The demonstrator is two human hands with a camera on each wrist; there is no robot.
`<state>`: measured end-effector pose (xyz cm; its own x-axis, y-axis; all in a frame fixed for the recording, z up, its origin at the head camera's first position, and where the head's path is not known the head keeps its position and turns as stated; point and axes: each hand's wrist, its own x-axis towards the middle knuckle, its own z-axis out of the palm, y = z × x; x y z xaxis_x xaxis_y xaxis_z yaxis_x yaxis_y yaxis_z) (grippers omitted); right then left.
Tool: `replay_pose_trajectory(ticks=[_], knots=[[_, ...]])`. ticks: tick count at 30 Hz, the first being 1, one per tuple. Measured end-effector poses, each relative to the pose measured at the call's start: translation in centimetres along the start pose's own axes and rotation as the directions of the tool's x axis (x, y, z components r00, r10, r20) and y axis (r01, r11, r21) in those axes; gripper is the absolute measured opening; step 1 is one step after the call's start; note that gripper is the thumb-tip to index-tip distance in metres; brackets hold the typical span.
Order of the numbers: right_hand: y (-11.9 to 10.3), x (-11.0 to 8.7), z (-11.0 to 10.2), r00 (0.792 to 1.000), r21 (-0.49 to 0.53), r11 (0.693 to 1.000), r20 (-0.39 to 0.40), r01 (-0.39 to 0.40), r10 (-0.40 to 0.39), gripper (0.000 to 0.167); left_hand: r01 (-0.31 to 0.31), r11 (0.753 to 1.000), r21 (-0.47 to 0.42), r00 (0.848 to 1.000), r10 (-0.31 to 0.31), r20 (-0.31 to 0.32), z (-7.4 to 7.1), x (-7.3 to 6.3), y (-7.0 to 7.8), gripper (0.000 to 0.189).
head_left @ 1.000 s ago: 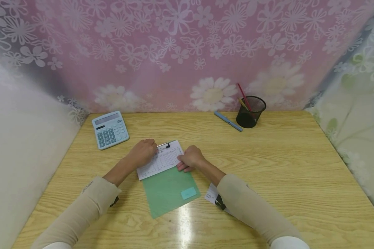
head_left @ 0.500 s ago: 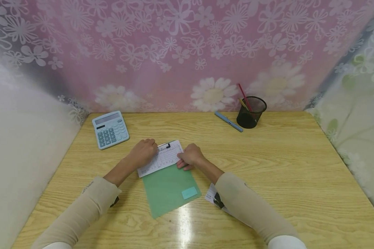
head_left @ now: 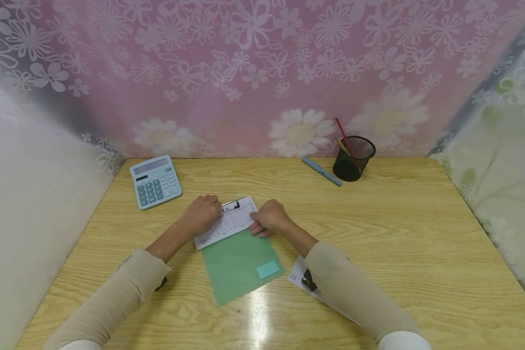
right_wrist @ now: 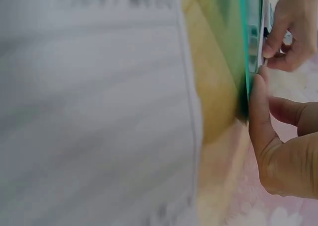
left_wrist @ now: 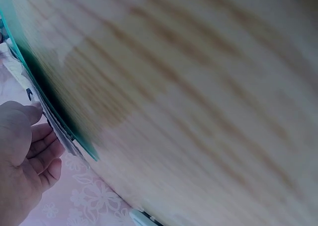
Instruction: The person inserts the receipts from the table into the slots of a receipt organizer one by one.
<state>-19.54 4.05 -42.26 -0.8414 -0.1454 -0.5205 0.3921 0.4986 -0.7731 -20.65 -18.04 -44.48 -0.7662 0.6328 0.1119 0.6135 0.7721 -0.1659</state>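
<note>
A green clipboard point(head_left: 242, 270) lies at mid-table, a turquoise label point(head_left: 268, 269) near its lower right corner. Over its upper half is white paper point(head_left: 229, 223) printed with a grid, at the metal clip point(head_left: 231, 204). My left hand point(head_left: 203, 214) is at the upper left, covering part of the clip; in the left wrist view its thumb and fingers point(left_wrist: 45, 149) pinch the paper's edge. On the other side, my right hand point(head_left: 269, 219) pinches the paper's right edge, thumb on top. The right wrist view shows that hand point(right_wrist: 285, 146) along the board's edge.
Another printed sheet point(head_left: 301, 274) lies partly under the right forearm. A light-blue calculator point(head_left: 155, 182) is at the back left of the wooden table point(head_left: 402, 233). A blue pen point(head_left: 321, 171) lies beside a black mesh cup point(head_left: 353, 160) with pencils. Floral curtains surround the table.
The paper's lower left corner has shifted slightly up toward the clip, squaring up a little. Both hands stay at the same edges, the right one moving slightly.
</note>
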Motion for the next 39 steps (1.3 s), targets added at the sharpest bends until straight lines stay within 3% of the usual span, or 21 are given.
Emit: replay_pose_trajectory(ticks=[5,10,14,21,29,32,39], knots=[[0.4,-1.2,-1.9,0.998,-0.056,0.997,0.01,0.06,-0.059,0.025,0.014,1.0,-0.01,1.0,-0.014,-0.009,0.2,0.0,-0.1,0.021],[1.4,-2.7,-4.1,0.991,-0.179,0.975,0.015,0.131,-0.131,0.024,0.051,0.998,-0.047,0.999,-0.05,0.017,0.2,0.0,-0.1,0.023],[2.8,-4.0,-6.5,0.978,-0.207,0.956,0.046,0.21,-0.205,0.027,0.095,0.989,-0.109,0.995,-0.092,0.033,0.0,-0.1,-0.2,0.025],[7.3,-5.9,-10.9,0.931,-0.372,0.861,0.023,0.347,-0.365,0.039,0.186,0.954,-0.236,0.982,-0.177,0.06,-0.3,-0.1,-0.3,0.024],[11.6,-10.2,-14.2,0.938,-0.448,0.834,0.031,0.322,-0.346,0.052,0.24,0.932,-0.271,0.971,-0.223,0.09,-0.8,0.4,0.1,0.028],[13.0,-11.7,-14.9,0.935,-0.494,0.803,0.06,0.332,-0.35,0.058,0.241,0.93,-0.277,0.97,-0.226,0.087,-1.0,0.4,0.1,0.029],[15.3,-13.5,-15.7,0.946,-0.562,0.773,0.058,0.294,-0.317,0.061,0.261,0.925,-0.276,0.965,-0.24,0.108,-0.7,0.4,-0.1,0.029]])
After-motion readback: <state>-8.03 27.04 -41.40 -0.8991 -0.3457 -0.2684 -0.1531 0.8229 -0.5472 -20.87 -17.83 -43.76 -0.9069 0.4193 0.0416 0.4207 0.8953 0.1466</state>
